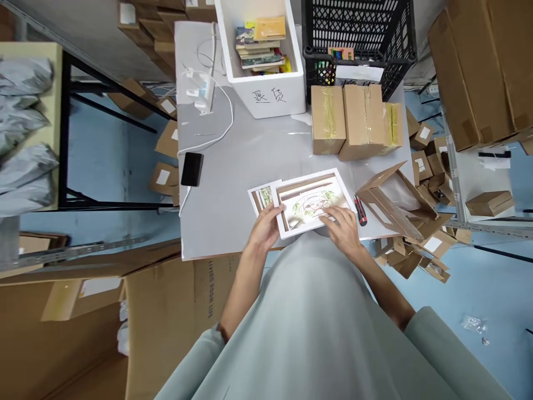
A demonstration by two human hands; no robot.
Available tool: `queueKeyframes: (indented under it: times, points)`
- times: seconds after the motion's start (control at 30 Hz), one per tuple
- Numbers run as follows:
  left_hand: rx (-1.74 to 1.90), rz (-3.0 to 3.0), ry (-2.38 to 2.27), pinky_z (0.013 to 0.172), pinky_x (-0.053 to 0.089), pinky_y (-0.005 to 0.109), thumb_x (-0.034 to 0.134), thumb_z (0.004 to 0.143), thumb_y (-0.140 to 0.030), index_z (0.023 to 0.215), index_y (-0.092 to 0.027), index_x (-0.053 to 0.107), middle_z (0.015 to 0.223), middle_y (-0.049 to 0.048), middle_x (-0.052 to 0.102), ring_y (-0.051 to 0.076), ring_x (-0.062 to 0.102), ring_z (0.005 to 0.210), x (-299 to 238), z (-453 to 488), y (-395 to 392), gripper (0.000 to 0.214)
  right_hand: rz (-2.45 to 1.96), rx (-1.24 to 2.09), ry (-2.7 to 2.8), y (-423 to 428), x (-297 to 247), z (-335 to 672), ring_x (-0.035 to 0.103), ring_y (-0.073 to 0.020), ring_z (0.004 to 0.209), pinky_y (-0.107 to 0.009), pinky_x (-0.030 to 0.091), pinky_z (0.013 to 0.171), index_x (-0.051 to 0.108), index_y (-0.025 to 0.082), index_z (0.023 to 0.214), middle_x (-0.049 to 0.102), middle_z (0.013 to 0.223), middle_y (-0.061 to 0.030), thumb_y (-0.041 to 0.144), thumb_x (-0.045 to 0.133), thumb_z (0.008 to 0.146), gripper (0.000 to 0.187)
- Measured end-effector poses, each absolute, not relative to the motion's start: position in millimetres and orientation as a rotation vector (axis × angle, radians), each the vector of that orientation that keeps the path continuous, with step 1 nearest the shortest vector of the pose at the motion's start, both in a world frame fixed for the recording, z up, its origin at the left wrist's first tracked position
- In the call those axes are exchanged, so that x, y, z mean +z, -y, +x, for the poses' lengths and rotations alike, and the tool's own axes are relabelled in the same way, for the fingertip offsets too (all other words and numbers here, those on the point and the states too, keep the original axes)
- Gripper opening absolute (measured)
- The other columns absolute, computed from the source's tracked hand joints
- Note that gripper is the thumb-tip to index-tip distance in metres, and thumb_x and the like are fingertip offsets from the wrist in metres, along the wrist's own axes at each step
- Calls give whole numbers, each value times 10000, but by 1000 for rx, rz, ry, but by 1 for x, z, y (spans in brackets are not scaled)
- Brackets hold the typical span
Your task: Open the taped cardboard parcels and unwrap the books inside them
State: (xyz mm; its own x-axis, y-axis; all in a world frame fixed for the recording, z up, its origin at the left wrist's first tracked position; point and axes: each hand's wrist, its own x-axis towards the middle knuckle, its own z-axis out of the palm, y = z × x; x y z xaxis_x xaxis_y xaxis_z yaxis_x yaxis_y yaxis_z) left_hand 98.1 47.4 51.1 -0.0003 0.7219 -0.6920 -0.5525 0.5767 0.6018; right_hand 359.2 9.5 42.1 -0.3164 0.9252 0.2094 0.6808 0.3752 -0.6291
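Observation:
A white picture frame (338, 176) with a drawing in green and red lies tilted at the table's front edge, close to my body. My left hand (265, 225) is closed on its lower left side, thumb on the front rim. Over the lower right part of the frame, my right hand (342, 225) touches the picture's face with thumb and fingertips, fingers slightly bent. Partly covered by this frame, a second white frame (253, 195) shows a green picture at its left. Just right of my right hand lies a red and black box cutter (361, 211).
An opened cardboard box (381, 197) stands at the table's right edge, behind it several taped boxes (362, 119). At the back are a white foam bin (270, 103) with books and a black crate (358, 28). A phone (192, 169) and power strip (204, 94) lie left.

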Motion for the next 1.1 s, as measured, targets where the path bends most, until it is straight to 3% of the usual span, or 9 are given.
queueKeyframes:
  times: [0.07, 0.13, 0.2, 0.33, 0.43, 0.6, 0.77, 0.9, 1.1]
  points:
    - [1029, 187, -1172, 926, 707, 406, 953, 747, -267, 1178, -168, 763, 1134, 118, 858, 274, 838, 1000, 50, 96, -46, 480, -1489, 550, 1936, -12, 42, 356, 505, -347, 1583, -635, 430, 1264, 662, 303, 1483, 605, 1641, -148, 228, 634, 1047, 443]
    - [1060, 211, -1135, 991, 691, 427, 961, 748, -268, 1191, -173, 758, 1159, 123, 854, 286, 830, 1073, 50, 95, -47, 497, -1610, 526, 1702, -17, 40, 355, 274, -393, 1709, -718, 313, 1324, 464, 255, 1666, 365, 1801, -200, 363, 714, 1005, 715]
    - [1097, 231, -1104, 1044, 670, 434, 964, 746, -255, 1202, -180, 754, 1194, 123, 848, 289, 815, 1142, 50, 95, -48, 507, -1657, 620, 1439, -25, 36, 354, 215, -380, 1732, -714, 301, 1336, 297, 228, 1748, 273, 1835, -222, 481, 705, 994, 895]
    - [1132, 225, -1030, 1076, 650, 440, 965, 721, -196, 1245, -211, 755, 1256, 112, 840, 290, 790, 1212, 51, 103, -50, 565, -1409, 1261, 964, -37, 25, 346, 590, -335, 1526, -622, 523, 1214, 423, 196, 1676, 582, 1644, -238, 590, 518, 1036, 758]
    - [1121, 218, -976, 1072, 643, 460, 976, 700, -181, 1314, -239, 743, 1241, 99, 844, 300, 785, 1216, 53, 113, -50, 659, -1224, 1539, 693, -41, 26, 332, 711, -293, 1373, -519, 584, 1162, 568, 240, 1556, 722, 1500, -166, 562, 700, 948, 701]
    - [1135, 230, -987, 1030, 623, 402, 1015, 702, -231, 1312, -254, 748, 1268, 87, 830, 279, 775, 1202, 46, 116, -53, 666, -1159, 1599, 435, -50, 44, 320, 785, -210, 1136, -344, 648, 998, 679, 354, 1353, 820, 1281, -21, 428, 917, 854, 557]
    - [1277, 235, -1087, 1037, 589, 339, 961, 813, -412, 1281, -302, 775, 1461, 57, 743, 279, 681, 1379, 26, 92, -77, 516, -1193, 1583, 430, -76, 59, 335, 808, -242, 1020, -344, 679, 846, 677, 327, 1425, 843, 1185, -38, 447, 961, 814, 685]
    - [1222, 232, -922, 1188, 536, 440, 904, 827, -621, 1459, -331, 710, 1654, 75, 598, 348, 523, 1565, 25, 74, -111, 723, -1217, 1597, 469, -104, 67, 349, 813, -241, 919, -326, 669, 770, 703, 276, 1440, 860, 1153, -56, 464, 983, 775, 745]
    - [996, 431, -853, 1234, 501, 502, 887, 779, -759, 1455, -247, 741, 1572, 144, 664, 420, 539, 1531, 39, 70, -155, 861, -1246, 1573, 566, -152, 84, 369, 813, -262, 976, -325, 657, 786, 727, 247, 1448, 865, 1161, -69, 511, 975, 786, 755]
